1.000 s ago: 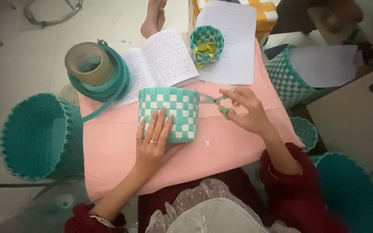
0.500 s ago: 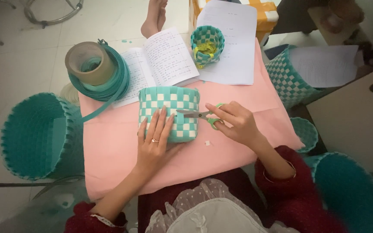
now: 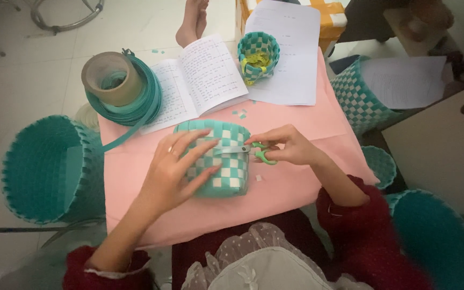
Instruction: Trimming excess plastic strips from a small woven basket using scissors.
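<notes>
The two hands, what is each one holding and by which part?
The right hand holds scissors by their green handles; the left hand steadies the checkered woven basket by its side.

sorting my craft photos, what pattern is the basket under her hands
A teal and white checked weave on the basket, clearest in the head view.
</notes>
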